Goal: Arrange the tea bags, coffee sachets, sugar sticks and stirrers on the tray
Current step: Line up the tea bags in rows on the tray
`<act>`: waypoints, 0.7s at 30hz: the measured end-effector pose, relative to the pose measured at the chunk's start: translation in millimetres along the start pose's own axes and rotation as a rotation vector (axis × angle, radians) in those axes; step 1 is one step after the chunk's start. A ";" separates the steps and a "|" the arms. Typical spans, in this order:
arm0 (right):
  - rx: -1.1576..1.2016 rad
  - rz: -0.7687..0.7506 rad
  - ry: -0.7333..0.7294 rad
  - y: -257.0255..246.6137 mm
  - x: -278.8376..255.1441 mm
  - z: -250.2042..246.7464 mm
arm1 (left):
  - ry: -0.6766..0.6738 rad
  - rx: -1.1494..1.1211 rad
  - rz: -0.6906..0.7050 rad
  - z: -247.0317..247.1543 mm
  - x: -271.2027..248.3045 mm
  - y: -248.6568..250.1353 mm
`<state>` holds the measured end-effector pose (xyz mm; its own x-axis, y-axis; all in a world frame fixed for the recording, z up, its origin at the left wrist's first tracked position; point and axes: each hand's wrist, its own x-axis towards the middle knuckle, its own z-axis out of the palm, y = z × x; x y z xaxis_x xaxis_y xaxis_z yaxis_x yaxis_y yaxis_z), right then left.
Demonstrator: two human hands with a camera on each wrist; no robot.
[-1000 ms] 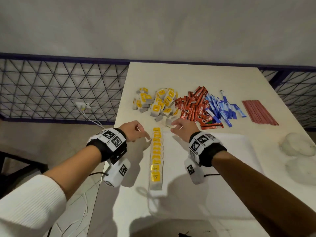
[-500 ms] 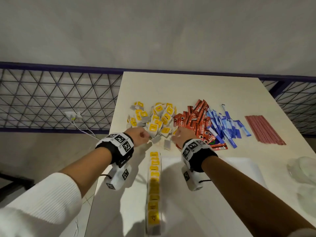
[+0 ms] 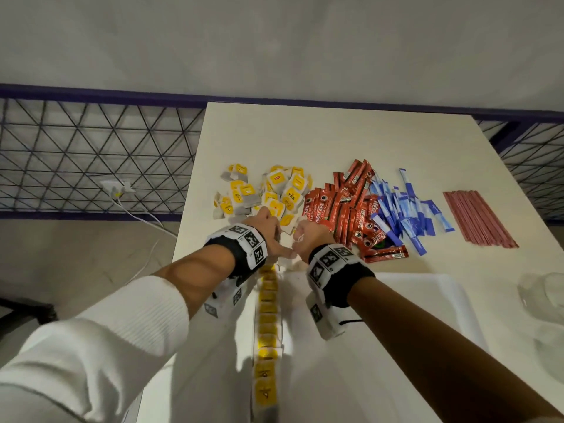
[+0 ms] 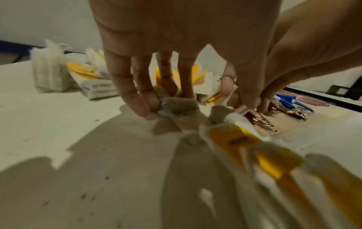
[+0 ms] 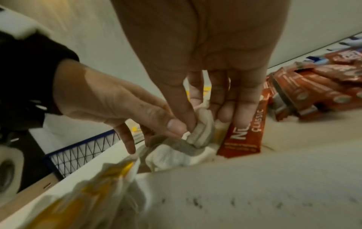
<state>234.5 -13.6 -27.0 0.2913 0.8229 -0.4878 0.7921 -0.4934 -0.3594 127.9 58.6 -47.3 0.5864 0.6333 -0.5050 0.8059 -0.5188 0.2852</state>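
At frame centre, I noted my left hand (image 3: 265,228) and right hand (image 3: 308,239) each pinching a tea bag (image 4: 181,106) in curled fingers (image 5: 176,124).

Four kinds of supply lie on one bench (image 3: 305,138): a loose heap of yellow-tagged tea bags (image 3: 268,193), over a dozen visible; a pile of red coffee sachets (image 3: 345,209), too overlapped for an exact count; a scatter of blue sugar sticks (image 3: 406,212), likewise uncountable; and one flat bundle of reddish stirrers (image 3: 476,218). One white tray (image 3: 427,288) carries a single row of tea bags (image 3: 267,315), roughly ten. Two hands appear, left hand (image 3: 264,233) and right hand (image 3: 308,239), each pinching one tea bag.
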 end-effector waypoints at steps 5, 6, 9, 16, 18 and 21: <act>0.268 -0.013 0.168 11.7 -1.7 2.7 | 0.034 0.063 -0.048 7.3 4.7 9.1; 0.302 -0.026 0.186 13.9 -2.1 2.2 | 0.040 0.053 -0.042 7.7 5.4 8.5; 0.366 -0.059 0.243 17.5 -3.0 -4.3 | 0.030 -0.006 -0.021 7.4 6.4 3.0; 0.674 0.013 0.250 28.7 -9.0 -26.4 | 0.077 -0.365 -0.040 -4.5 -5.2 -15.9; 0.706 0.006 0.273 30.1 -10.2 -31.1 | 0.074 -0.542 -0.089 -8.5 -12.3 -20.9; 0.810 -0.017 0.271 25.8 -17.5 -37.1 | 0.034 -0.843 -0.169 -18.3 -26.6 -20.4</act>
<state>269.8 -30.3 1.8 0.4831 0.8201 -0.3067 0.1994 -0.4442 -0.8735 97.3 62.8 -24.7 0.4445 0.6874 -0.5743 0.6661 0.1751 0.7251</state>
